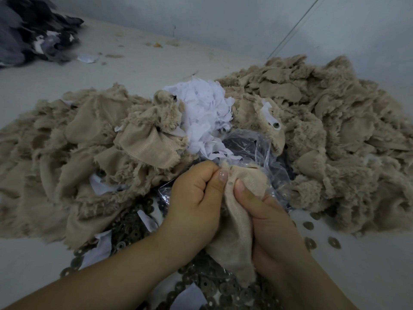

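Holding a small tan cloth piece (237, 229), the two hands sit close together, low in the middle of the worktop (368, 276). The left hand (194, 198) has its fingers (201, 173) curled in tight, and its thumb pinches the top edge of the cloth. The right hand (270, 222) grips the same cloth from the other side. Its thumb presses on the smooth face, and its other fingers are tucked behind the cloth where I cannot see them. The cloth hangs down between the two wrists, with a little fluff showing at its top.

Just behind the hands lies a clear plastic bag (259, 146), all crinkled, with dark things inside. Behind the bag is a heap of white scraps (205, 113). To the left of it spreads a big heap of fluffy tan pieces (67, 142). To the right is a second tan heap (335, 130), even bigger.

Lots of little round metal rings (125, 224) lie flat on the worktop under and around the arms, and a few loose ones sit off to the right. Far away in the top left corner is a pile of dark grey cloth (29, 30).
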A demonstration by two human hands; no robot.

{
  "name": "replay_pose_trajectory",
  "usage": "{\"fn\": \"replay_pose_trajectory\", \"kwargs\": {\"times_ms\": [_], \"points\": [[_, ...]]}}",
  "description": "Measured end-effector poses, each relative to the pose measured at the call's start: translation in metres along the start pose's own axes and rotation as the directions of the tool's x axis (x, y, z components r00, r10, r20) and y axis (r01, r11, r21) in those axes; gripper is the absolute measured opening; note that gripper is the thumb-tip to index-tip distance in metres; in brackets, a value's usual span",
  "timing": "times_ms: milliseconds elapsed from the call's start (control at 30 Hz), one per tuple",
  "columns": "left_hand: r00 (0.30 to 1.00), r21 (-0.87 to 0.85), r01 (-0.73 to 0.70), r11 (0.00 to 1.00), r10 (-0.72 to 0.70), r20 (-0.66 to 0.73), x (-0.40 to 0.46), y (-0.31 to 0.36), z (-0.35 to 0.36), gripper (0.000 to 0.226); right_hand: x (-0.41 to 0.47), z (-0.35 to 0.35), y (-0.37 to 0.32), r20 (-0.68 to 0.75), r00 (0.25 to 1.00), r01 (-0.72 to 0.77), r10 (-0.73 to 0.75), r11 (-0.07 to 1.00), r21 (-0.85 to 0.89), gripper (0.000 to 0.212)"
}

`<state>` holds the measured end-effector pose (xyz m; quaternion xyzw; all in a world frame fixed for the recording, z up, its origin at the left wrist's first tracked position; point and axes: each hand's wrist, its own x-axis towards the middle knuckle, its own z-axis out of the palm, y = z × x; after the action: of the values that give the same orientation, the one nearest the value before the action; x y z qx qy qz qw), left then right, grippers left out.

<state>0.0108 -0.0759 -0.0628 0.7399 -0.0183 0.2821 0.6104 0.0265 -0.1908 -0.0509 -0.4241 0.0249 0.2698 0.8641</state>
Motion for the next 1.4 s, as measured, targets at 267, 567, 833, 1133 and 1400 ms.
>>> {"fn": "replay_pose_trajectory", "kwargs": {"times_ms": [267, 567, 833, 1133, 1400], "points": [[0.997, 0.082, -0.063, 0.995, 0.066, -0.031, 0.001, -0.005, 0.001, 0.035, -0.002, 0.000, 0.001, 0.068, 0.991, -0.125, 0.118, 0.986, 0.109, 0.049], [0.997, 0.008, -0.068, 0.998, 0.067, 0.048, 0.004, -0.002, 0.000, 0.040, 0.001, -0.009, -0.004, 0.109, 0.994, -0.024, 0.022, 0.999, 0.021, 0.045], [0.931, 0.140, -0.309, 0.941, 0.270, 0.245, 0.001, -0.006, -0.010, 0.032, 0.008, -0.017, -0.024, 0.119, 0.990, -0.062, 0.076, 0.991, -0.116, 0.060], [0.993, 0.091, -0.112, 0.989, 0.108, 0.053, 0.006, 0.005, -0.005, 0.043, 0.008, -0.016, -0.013, 0.090, 0.978, 0.204, -0.187, 0.944, -0.259, 0.030], [0.994, 0.033, -0.101, 0.994, 0.099, 0.056, 0.000, 0.002, -0.008, 0.035, 0.013, -0.012, -0.004, -0.021, 0.991, 0.126, -0.131, 0.980, -0.155, 0.036]]}}
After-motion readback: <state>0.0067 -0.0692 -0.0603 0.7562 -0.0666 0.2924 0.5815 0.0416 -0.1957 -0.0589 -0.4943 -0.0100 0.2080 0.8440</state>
